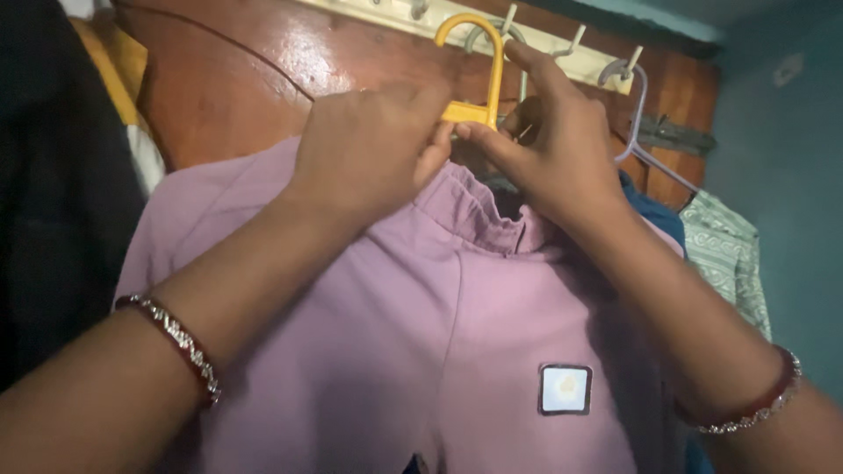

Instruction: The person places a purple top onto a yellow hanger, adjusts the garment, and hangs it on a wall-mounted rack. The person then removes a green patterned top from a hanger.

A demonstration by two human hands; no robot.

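here the yellow hanger (475, 66) sits high against the wooden door (228, 79), its hook raised toward the cream hook rail (562, 48), with the mauve garment (421, 325) draped below it so the cloth falls flat. the left hand (369, 149) is closed, pinching the hanger's neck. the right hand (549, 145) pinches the same neck from the other side, forefinger stretched up by the hook. a pale hanger (637, 123) with patterned clothes hangs at the rail's right end.
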